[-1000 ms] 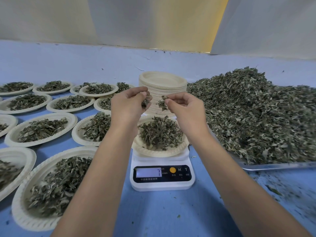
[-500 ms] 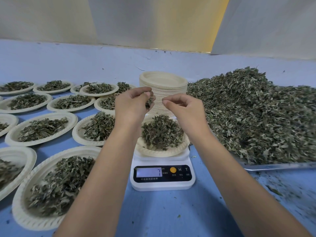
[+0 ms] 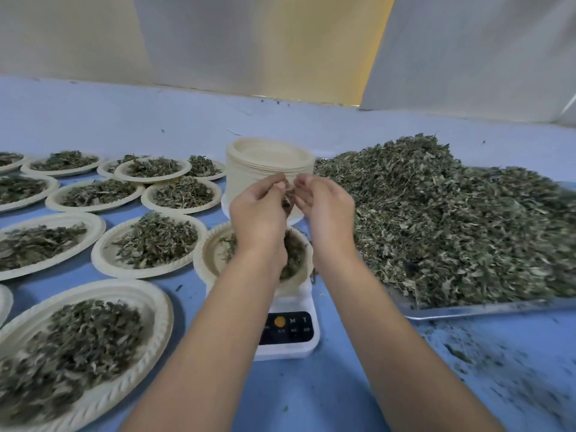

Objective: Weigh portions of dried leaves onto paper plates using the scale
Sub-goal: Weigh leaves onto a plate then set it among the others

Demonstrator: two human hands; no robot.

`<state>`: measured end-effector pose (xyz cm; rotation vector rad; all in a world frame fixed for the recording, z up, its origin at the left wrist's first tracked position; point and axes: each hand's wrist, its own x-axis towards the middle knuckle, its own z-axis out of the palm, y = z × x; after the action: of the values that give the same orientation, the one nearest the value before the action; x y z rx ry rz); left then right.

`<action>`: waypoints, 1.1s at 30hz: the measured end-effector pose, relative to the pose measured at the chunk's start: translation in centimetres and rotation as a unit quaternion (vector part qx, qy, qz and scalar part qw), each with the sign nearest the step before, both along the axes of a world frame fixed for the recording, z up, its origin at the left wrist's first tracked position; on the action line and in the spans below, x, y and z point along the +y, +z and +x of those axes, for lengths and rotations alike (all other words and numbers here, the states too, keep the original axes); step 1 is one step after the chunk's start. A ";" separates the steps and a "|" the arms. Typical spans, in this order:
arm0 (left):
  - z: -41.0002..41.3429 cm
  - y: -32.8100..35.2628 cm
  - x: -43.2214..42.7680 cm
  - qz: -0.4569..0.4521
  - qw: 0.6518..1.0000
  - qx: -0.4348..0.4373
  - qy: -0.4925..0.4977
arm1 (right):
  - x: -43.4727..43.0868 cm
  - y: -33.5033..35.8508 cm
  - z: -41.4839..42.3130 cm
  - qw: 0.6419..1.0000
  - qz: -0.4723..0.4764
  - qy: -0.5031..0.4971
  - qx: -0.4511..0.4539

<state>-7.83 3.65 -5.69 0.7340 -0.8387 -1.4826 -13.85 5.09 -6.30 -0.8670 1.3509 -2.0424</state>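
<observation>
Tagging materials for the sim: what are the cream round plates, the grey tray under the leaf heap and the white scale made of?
Cream round plates: likely moulded paper pulp, matte, ribbed rims. Grey tray: looks metal, thin edge with a dull sheen. White scale: probably plastic, smooth body, glossy dark panel.

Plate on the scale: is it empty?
No, the plate on the scale holds a heap of dried leaves, partly hidden behind the left hand.

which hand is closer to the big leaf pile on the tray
Right. The right hand hovers just beside the pile of dried leaves; the left hand, pinching a few leaves, sits farther away, on the right hand's other side.
</observation>
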 end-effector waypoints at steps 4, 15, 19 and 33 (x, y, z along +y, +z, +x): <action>-5.0 -0.3 1.5 -0.005 0.999 -0.050 -0.009 | 1.1 0.8 -2.6 0.993 0.002 -0.050 -0.108; -11.2 -2.3 3.6 -0.029 0.975 -0.151 -0.159 | 3.2 -2.0 -9.4 0.966 0.077 -0.188 -0.157; -10.9 -2.6 3.3 -0.051 0.962 -0.168 -0.209 | 3.1 -2.3 -9.9 0.964 0.068 -0.209 -0.147; -6.9 -0.7 3.4 -0.057 0.969 -0.153 -0.185 | 3.1 -1.6 -6.8 0.982 0.009 -0.087 -0.165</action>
<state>-14.75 7.08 -6.42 0.7594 -1.3433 -1.6547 -20.63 8.18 -7.85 -0.3872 1.2921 -2.1830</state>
